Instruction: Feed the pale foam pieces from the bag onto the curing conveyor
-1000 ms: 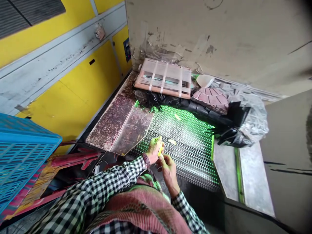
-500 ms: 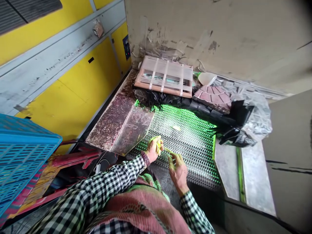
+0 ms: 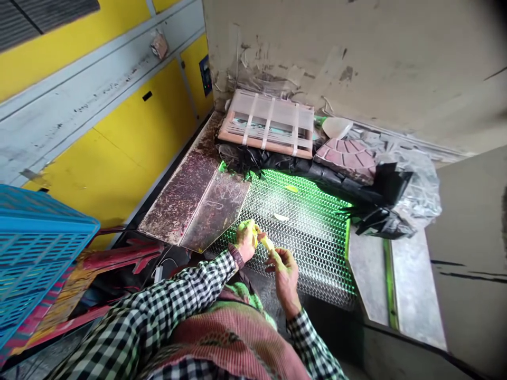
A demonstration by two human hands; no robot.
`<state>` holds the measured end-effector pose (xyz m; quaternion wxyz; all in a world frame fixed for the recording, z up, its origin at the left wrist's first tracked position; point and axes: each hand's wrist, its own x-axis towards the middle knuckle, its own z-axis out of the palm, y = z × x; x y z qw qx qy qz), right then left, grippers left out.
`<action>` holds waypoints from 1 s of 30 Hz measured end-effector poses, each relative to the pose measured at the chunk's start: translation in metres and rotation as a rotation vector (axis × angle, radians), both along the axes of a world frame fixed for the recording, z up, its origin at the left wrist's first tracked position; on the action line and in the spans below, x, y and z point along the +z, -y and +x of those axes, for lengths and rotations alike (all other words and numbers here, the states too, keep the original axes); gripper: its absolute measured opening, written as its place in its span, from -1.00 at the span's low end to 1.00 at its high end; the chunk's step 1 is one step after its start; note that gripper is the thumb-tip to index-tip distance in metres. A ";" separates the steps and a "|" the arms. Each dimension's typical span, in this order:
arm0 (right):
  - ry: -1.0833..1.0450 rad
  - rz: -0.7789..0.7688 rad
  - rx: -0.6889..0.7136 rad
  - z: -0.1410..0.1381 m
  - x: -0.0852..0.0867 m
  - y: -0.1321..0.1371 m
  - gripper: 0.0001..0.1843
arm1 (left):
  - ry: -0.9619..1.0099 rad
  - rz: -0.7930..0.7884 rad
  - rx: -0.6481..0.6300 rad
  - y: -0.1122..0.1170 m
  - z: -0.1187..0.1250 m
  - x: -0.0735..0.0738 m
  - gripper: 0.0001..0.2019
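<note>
My left hand [image 3: 246, 240] is closed around several thin yellow pieces [image 3: 254, 238], over the near left part of a metal mesh belt [image 3: 312, 264]. Between the fingertips of my right hand [image 3: 285, 272] is a pale yellow flat piece [image 3: 268, 243], its other end by my left fingers. Two similar flat pieces lie apart on the belt: a whitish piece [image 3: 281, 217] nearer me and a yellow-green piece [image 3: 292, 188] farther off in the green light. What the pieces are made of I cannot tell.
Black plastic sheeting [image 3: 293, 163] hangs over the belt's far end, below a wrapped wooden frame [image 3: 269, 124] and a pink segmented slab [image 3: 346, 157]. Metal side plates [image 3: 216, 211] flank the belt. A blue crate [image 3: 39, 237] stands left, beside a yellow machine cabinet [image 3: 130, 142].
One piece showed on the belt before; now two do, one farther away and one nearer. My right hand has moved slightly left, and a pale piece shows broader between my hands.
</note>
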<state>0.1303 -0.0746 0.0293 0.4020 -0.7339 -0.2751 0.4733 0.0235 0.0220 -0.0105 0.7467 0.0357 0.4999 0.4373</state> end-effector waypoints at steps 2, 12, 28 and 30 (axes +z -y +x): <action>-0.009 0.036 -0.035 0.002 0.001 0.001 -0.51 | -0.015 -0.004 -0.026 0.001 -0.001 -0.002 -0.59; 0.108 0.138 -0.135 0.012 -0.009 0.002 -0.52 | -0.126 0.102 -0.288 0.023 -0.001 -0.005 -0.51; 1.075 0.099 0.461 0.072 -0.012 -0.016 -0.68 | -0.779 0.610 -0.661 0.027 -0.015 -0.008 -0.88; 1.134 0.108 0.531 0.082 -0.013 -0.050 -0.65 | -0.803 0.609 -0.649 0.026 -0.022 -0.007 -0.93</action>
